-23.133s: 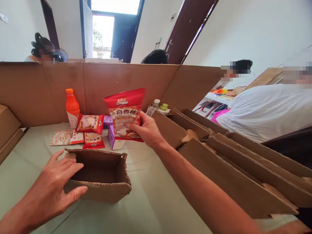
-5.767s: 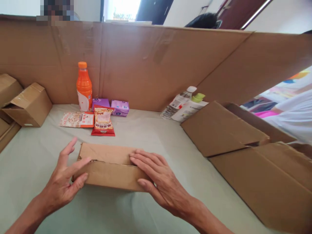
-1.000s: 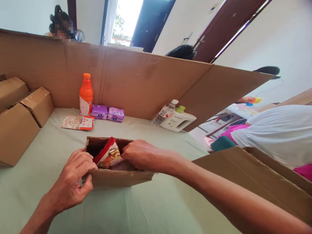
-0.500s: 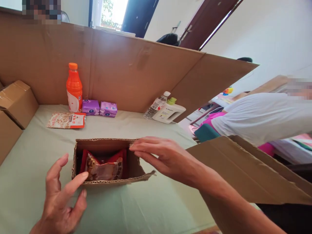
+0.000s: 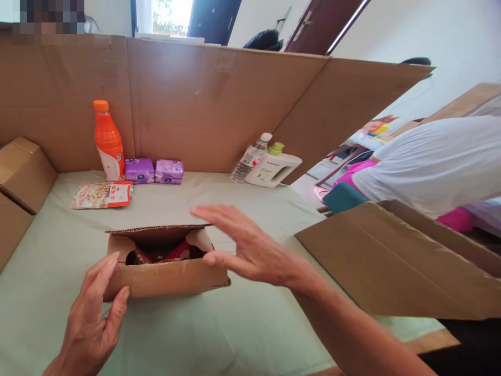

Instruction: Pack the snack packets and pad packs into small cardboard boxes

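A small cardboard box (image 5: 168,281) stands on the green cloth in front of me. Its two short end flaps are bent inward, and between them part of a red snack packet (image 5: 178,254) shows inside. My left hand (image 5: 92,310) is at the box's left end, thumb and fingers apart, fingertips on or close to the near left corner. Over the right end is my right hand (image 5: 250,248), fingers stretched out above the far edge and thumb by the right flap. Whether that thumb touches the cardboard, I cannot tell. Neither hand grips anything.
Along the cardboard wall (image 5: 188,104) stand an orange drink bottle (image 5: 109,149), two purple tissue packs (image 5: 140,171), a clear water bottle (image 5: 250,161) and a white jug (image 5: 270,171). A pouch (image 5: 102,195) lies flat. Boxes (image 5: 23,169) flank the left; a cardboard piece (image 5: 391,261) and a person (image 5: 438,162) are right.
The box's end flaps have folded inward, covering more of the snack packet. My left hand has closed in on the left end, and my right hand has shifted slightly left with its thumb spread.
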Demonstrator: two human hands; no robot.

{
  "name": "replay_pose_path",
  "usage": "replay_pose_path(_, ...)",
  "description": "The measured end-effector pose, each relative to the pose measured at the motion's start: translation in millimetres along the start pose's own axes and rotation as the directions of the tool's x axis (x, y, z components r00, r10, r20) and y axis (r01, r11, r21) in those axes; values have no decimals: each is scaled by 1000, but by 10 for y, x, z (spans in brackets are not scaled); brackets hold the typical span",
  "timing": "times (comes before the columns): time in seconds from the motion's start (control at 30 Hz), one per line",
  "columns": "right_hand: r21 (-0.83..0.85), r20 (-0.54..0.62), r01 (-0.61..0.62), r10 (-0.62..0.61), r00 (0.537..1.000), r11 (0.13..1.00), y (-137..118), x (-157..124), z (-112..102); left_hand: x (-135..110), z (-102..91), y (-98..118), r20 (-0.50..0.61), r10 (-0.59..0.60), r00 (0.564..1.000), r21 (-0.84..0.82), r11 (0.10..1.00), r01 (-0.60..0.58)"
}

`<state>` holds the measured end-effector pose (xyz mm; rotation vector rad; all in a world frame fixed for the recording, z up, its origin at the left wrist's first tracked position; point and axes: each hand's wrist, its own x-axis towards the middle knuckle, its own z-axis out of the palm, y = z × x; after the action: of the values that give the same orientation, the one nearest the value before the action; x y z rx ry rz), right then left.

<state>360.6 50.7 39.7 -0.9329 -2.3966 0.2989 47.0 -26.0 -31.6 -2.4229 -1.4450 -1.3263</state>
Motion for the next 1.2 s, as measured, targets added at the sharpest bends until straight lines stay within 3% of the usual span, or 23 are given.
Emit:
replay_pose_path(0.1, 36, 155, 27, -32, 987, 999, 70, -150, 179, 33, 26, 13, -34, -7, 999, 54, 999, 8)
replay_pose_path(0.2, 29, 62, -17, 16, 998, 999, 163, -419, 422, 48, 13, -58, 96, -1, 995, 68, 998, -5)
replay_pose_path(0.37, 41, -104, -99, 102, 989, 994, 201, -923, 736, 84, -49, -239, 360, 75, 930, -80, 996, -49)
replay_pose_path(0.47, 24, -70, -218, 219, 973, 976, 208, -1118, 865, 68, -80, -307, 411, 89, 907, -120, 992, -43)
replay_pose_path(0.57, 47, -18, -231, 232, 973, 972, 265, -1062, 977, -37, -166, -342, 354, 89, 931, -123, 991, -48)
replay_pose_path(0.7, 218, 136, -142, 114, 984, 966, 251, -425, 1201, -368, -457, -366, 216, -43, 976, 52, 998, 33)
replay_pose_path(0.83, 424, 247, -73, -38, 968, 903, 78, 660, 1552, -713, -748, -474, -37, -175, 984, 329, 928, 177)
replay_pose_path(0.9, 435, 287, -34, -103, 952, 900, 3, 1196, 1700, -786, -807, -558, -166, -186, 969, 419, 876, 240)
replay_pose_path(0.97, 267, 346, 3, -99, 933, 964, -18, 1636, 1806, -784, -807, -646, -238, -179, 955, 470, 839, 275)
replay_pose_path(1.03, 15, 386, 9, -14, 922, 1000, 33, 1949, 1889, -732, -773, -732, -275, -166, 947, 502, 815, 288)
replay_pose_path(1.1, -159, 407, -2, 68, 911, 987, 142, 2140, 1979, -660, -730, -812, -289, -161, 944, 521, 801, 296)
replay_pose_path(1.2, -264, 447, 24, 100, 889, 964, 324, 2263, 2141, -565, -683, -907, -287, -163, 944, 529, 795, 298)
